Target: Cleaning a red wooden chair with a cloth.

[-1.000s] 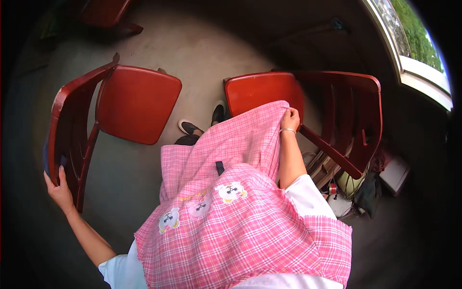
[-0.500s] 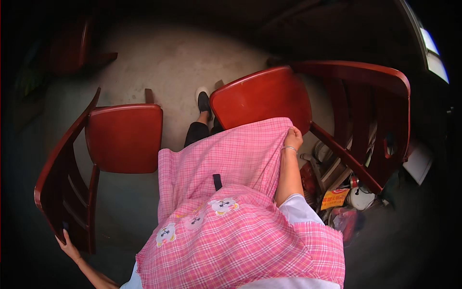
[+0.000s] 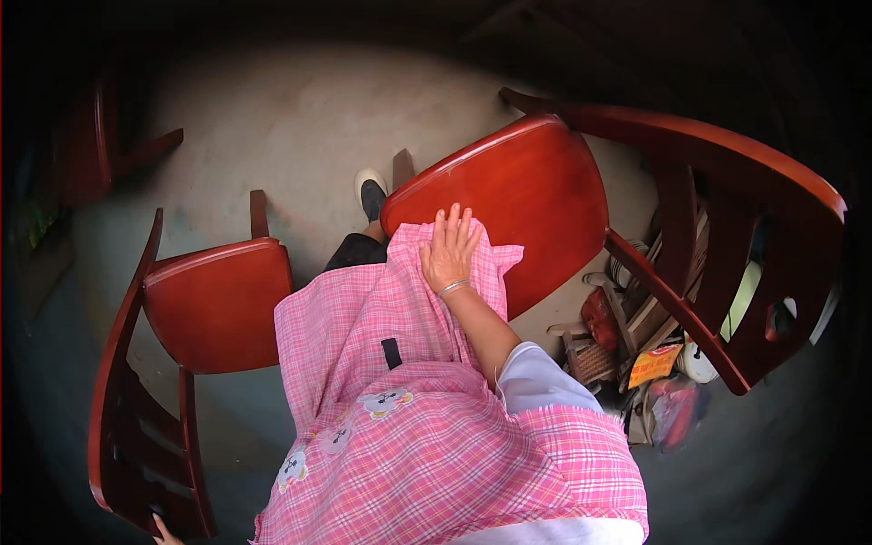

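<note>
The right hand [image 3: 448,256] lies flat, fingers spread, on the pink plaid apron [image 3: 341,313], a red wooden chair [image 3: 540,209] just ahead and rightward. The left hand [image 3: 164,536], mostly cropped, is nearest the second chair's backrest [image 3: 107,400]; its grip I cannot tell.

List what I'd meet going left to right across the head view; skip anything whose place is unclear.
Left-hand chair's red seat → dark shoe → right hand → orange sheet → round white object.
</note>
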The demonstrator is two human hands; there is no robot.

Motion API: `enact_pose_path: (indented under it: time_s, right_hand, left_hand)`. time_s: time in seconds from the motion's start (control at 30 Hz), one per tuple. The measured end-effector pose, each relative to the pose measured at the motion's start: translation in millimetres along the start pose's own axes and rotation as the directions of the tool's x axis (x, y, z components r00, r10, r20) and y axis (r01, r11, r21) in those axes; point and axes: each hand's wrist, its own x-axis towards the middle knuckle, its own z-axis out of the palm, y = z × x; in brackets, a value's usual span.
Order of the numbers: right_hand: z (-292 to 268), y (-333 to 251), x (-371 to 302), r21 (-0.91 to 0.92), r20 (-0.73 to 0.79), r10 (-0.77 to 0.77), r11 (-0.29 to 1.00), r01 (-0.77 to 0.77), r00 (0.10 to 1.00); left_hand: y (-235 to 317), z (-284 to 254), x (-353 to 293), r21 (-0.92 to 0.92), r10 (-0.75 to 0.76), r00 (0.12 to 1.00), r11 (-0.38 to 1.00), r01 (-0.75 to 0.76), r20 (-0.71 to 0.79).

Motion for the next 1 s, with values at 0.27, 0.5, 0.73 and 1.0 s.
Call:
enact_pose_path:
  time_s: [0.27,0.5,0.73,1.0]
  right_hand:
    - [-17,132,-35,-0.183,-0.061,0.183,0.964,-0.191,0.981]
    - [-81,132,-115,-0.013,-0.142,0.401,0.913,-0.407,0.905]
    - [-17,95,-154,0.571,0.815,0.478,-0.564,-0.596,0.328]
    - [-9,14,-55,0.379,0.206,0.462,0.775,-0.506,0.862]
  left_hand:
    - [53,22,-25,-0.049,-0.073,0.997,0.996,0.072,-0.003]
    - [64,36,-6,-0.039,-0.03,0.997,0.999,0.033,0.076]
    - [57,47,4,-0.067,-0.036,0.993,0.997,0.043,0.108]
    - [10,7,-8,-0.086,-0.134,0.991,0.987,0.133,-0.005]
